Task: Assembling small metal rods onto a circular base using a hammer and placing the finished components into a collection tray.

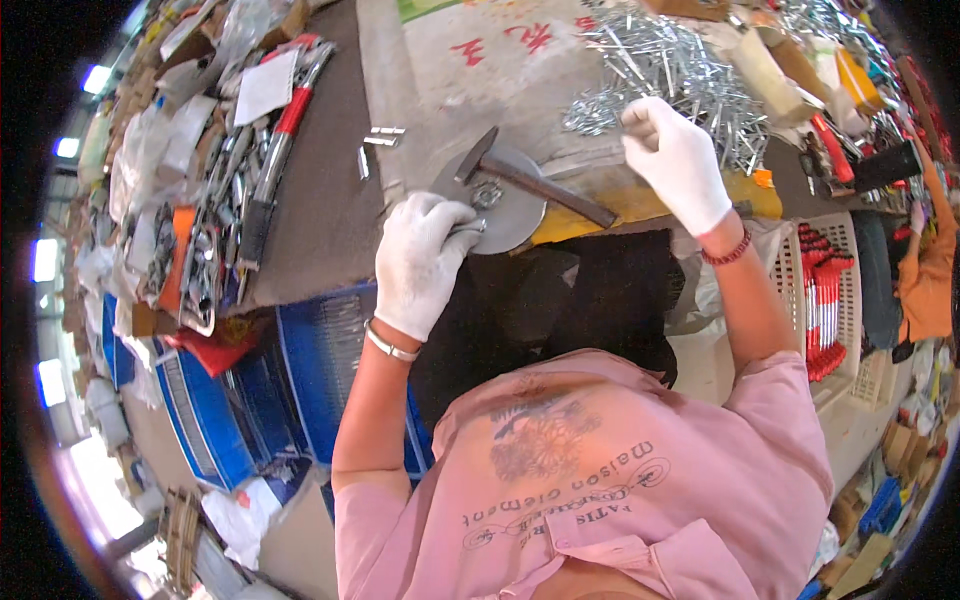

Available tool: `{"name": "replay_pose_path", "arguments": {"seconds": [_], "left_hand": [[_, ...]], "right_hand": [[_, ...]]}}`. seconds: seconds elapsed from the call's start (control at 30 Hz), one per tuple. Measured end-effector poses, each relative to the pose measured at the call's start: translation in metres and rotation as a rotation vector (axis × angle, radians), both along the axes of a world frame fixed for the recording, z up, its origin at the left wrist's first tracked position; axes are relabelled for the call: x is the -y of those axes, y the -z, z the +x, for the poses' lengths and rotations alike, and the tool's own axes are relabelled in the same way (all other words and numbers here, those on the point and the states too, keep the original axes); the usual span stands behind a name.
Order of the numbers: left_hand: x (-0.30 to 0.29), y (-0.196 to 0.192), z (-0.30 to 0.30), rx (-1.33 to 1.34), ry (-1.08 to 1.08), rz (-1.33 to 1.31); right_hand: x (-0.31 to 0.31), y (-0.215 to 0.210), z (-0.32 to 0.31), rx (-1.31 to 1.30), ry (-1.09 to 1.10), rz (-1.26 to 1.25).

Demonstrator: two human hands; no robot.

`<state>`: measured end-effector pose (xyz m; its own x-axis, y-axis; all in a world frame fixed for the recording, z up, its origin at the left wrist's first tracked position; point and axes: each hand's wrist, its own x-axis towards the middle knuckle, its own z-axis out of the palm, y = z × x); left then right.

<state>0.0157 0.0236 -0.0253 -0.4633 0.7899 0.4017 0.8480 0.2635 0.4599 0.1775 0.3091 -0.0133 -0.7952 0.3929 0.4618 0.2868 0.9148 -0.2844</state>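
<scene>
Left of centre, the left hand [416,258] clamps a small metal piece [475,227], its tip pointing right, long axis roughly level. Just beyond, a hammer [548,190] lies across a grey disc [514,222] between the hands, handle toward lower right. Upper right, the right hand [678,158] curls, contents unclear, before heaped metal pins [690,80] on the worktop [325,170].

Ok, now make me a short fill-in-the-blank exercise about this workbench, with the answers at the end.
1. The tool whose head rests on the round grey disc is a ____.
2. The left hand and the right hand both wear white ____.
3. The silver bangle circles the ____ wrist.
4. The heap of silvery metal rods lies nearer the ____ hand.

Missing words: hammer; gloves; left; right.
</scene>
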Motion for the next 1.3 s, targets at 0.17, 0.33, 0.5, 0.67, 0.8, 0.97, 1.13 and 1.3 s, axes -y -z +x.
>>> {"name": "replay_pose_path", "arguments": {"seconds": [0.17, 0.33, 0.5, 0.67, 0.8, 0.97, 1.13, 1.3], "left_hand": [[0.005, 0.000, 0.000, 0.099, -0.058, 0.015], [0.015, 0.004, 0.000, 0.057, -0.072, 0.009], [0.014, 0.012, -0.003, 0.208, -0.054, 0.059], [0.013, 0.012, -0.003, 0.179, -0.054, 0.061], [0.013, 0.020, -0.006, 0.268, -0.051, 0.097], [0.008, 0.022, -0.007, 0.318, -0.030, 0.126], [0.009, 0.015, -0.004, 0.328, 0.001, 0.148], [0.012, 0.008, -0.003, 0.262, -0.016, 0.094]], "right_hand": [[0.080, -0.004, -0.023, 0.054, -0.292, -1.317], [0.091, 0.012, -0.023, 0.034, -0.385, -0.278], [0.089, 0.018, -0.026, 0.120, -0.336, 0.079], [0.090, 0.020, -0.026, 0.108, -0.377, 0.062], [0.091, 0.021, -0.026, 0.100, -0.374, 0.056], [0.086, 0.031, -0.030, 0.007, -0.420, 0.031], [0.090, 0.034, -0.041, -0.006, -0.458, 0.044], [0.042, 0.020, -0.026, -0.023, -0.187, 0.165]]}}
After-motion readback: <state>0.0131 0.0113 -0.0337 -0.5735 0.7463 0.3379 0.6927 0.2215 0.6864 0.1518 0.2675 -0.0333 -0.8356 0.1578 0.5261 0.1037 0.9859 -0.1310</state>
